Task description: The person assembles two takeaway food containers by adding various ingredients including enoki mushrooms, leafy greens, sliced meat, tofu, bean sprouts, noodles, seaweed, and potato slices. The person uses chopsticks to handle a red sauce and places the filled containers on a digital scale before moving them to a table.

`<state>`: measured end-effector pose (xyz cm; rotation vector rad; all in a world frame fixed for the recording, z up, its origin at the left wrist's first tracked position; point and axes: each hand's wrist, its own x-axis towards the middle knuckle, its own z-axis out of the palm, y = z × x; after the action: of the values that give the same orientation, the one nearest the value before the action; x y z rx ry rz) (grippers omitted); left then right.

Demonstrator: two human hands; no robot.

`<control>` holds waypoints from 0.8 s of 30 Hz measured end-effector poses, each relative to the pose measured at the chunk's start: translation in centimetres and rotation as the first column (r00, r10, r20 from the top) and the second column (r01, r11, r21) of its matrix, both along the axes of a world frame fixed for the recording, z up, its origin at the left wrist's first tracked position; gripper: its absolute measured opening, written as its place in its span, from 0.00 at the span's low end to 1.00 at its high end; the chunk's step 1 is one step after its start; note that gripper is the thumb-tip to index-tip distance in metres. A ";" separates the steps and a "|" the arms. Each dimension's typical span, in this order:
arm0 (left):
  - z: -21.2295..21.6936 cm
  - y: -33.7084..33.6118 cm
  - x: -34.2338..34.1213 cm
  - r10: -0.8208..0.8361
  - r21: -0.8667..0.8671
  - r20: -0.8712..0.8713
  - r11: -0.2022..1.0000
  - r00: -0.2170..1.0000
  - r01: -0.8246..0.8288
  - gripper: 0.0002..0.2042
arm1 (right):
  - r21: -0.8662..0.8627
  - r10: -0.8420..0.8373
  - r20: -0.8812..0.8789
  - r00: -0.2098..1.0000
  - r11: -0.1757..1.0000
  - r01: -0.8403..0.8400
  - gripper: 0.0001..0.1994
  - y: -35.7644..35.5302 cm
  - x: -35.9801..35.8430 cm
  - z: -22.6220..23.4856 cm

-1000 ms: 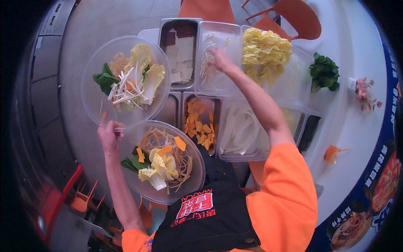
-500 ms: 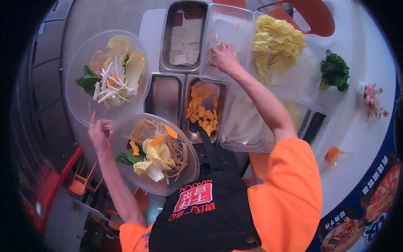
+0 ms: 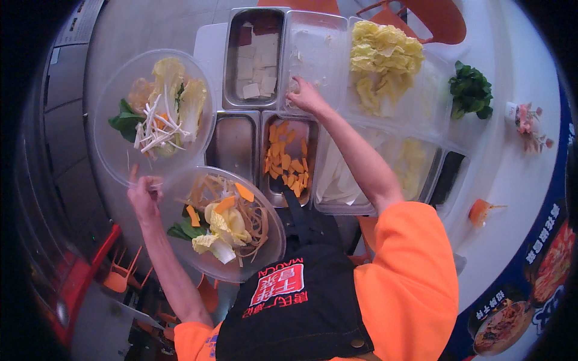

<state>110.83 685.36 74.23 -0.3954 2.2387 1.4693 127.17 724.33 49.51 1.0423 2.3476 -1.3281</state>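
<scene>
My left hand (image 3: 145, 194) grips the rim of the far clear bowl (image 3: 107, 157), at the spot where it meets the near clear bowl (image 3: 274, 256). One finger points up along the wall. In the far bowl lie cabbage leaves, dark greens, noodles and white enoki mushroom strands (image 3: 159, 127). The near bowl holds wide brown noodles (image 3: 257, 224), orange slices, cabbage and greens. My right hand (image 3: 306, 96) reaches into a clear plastic container (image 3: 317, 42) with a few white scraps on its bottom. Its fingers are pinched together; whatever they hold is too small to name.
Steel pans hold white tofu-like squares (image 3: 263, 57) and orange slices (image 3: 284, 157). Beside them stand yellow cabbage leaves (image 3: 385, 57), a tub of white sheets (image 3: 343, 171) and leafy greens (image 3: 471, 90). Pink flowers (image 3: 530, 123) and an orange scrap (image 3: 480, 212) sit farther right.
My right hand has moved nearer and slightly left inside the clear container, its fingers drawn closer together. My left hand stays at the bowl rims. The whole view has shifted slightly.
</scene>
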 end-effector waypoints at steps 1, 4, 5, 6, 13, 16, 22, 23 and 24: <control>0.0 0.0 0.0 0.003 -0.014 0.009 1.000 1.000 -0.003 0.30 | 0.056 0.029 -0.018 0.999 0.998 -0.028 0.23 0.0 0.0 0.0; 0.1 0.5 0.0 -0.002 0.045 0.007 0.999 1.000 0.002 0.30 | 0.114 0.101 0.042 0.994 0.988 -0.105 0.21 -0.1 0.0 0.5; 0.2 0.6 0.0 0.000 0.031 0.010 1.000 1.000 0.000 0.31 | 0.092 0.127 0.086 0.988 0.987 -0.135 0.20 -0.1 -0.1 0.6; 0.3 0.7 0.0 -0.007 0.030 0.007 1.000 1.000 0.007 0.31 | 0.120 0.198 0.112 0.974 0.970 -0.211 0.18 -0.2 -0.2 0.7; 0.2 0.4 0.0 -0.002 0.059 0.008 0.998 1.000 0.001 0.31 | 0.315 0.340 0.021 0.940 0.890 -0.330 0.12 -0.3 -0.8 -0.9; 0.0 0.4 -0.1 0.024 0.030 0.019 0.999 1.000 -0.025 0.31 | 0.168 0.287 0.020 0.958 0.943 -0.287 0.10 2.1 -0.5 -0.6; 0.4 0.8 -0.2 0.014 0.056 0.019 0.998 1.000 -0.015 0.30 | -0.159 -0.049 -0.112 0.993 0.987 0.030 0.13 7.9 2.1 8.1; 0.5 1.0 -0.2 0.001 0.069 0.020 0.998 1.000 -0.002 0.30 | -0.205 -0.090 -0.185 0.978 0.977 0.051 0.12 8.1 2.4 10.6; 0.6 1.1 -0.2 0.002 0.070 0.025 0.998 1.000 -0.003 0.30 | -0.254 -0.131 -0.256 0.958 0.965 0.065 0.12 7.9 2.8 13.2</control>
<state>110.64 686.49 74.79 -0.3925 2.1610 1.5310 129.94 732.18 62.76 0.9656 2.2584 -1.8491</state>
